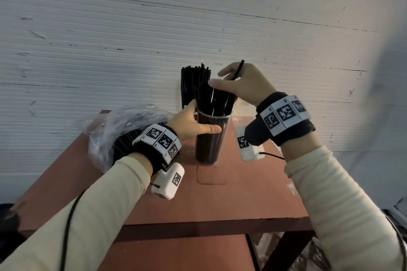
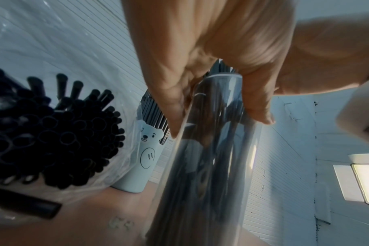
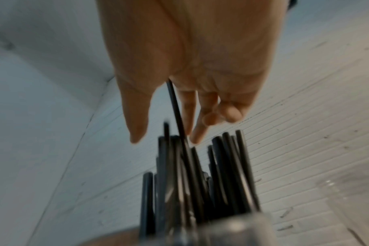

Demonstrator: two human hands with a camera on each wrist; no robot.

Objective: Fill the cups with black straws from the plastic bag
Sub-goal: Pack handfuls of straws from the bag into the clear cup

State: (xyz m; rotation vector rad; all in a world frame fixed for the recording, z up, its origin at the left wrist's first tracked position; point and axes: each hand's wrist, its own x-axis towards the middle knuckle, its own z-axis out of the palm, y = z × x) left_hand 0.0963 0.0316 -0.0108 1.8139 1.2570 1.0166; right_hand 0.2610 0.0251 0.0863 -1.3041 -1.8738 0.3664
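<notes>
**Left hand steadies the clear cup while the right holds one straw above it**

Nearest the camera, both forearms in cream sleeves reach out over the reddish-brown table, each wrist wearing a black band with white square-patterned markers. At the middle of the table stands the tall clear plastic cup, upright and packed with black straws whose tops fan out above its rim.

The left hand grips this cup from its left side just under the rim: the thumb lies across the near face and the fingers curl round the far side, as the left wrist view confirms. To the left of that hand, on the table's left part, lies the crumpled clear plastic bag, on its side, with a thick bundle of loose black straws inside, their open ends facing the left wrist camera.

Above the cup's straws is the right hand. One single black straw runs slanted through it, between thumb and fingers, its upper end sticking out past the hand. The fingers are loosely extended downward; the right wrist view is blurred, so the exact pinch cannot be told.

Further back, just behind the clear cup, stands a pale blue cup with a bear drawing, also filled with black straws. Farthest is the white ribbed wall.
</notes>
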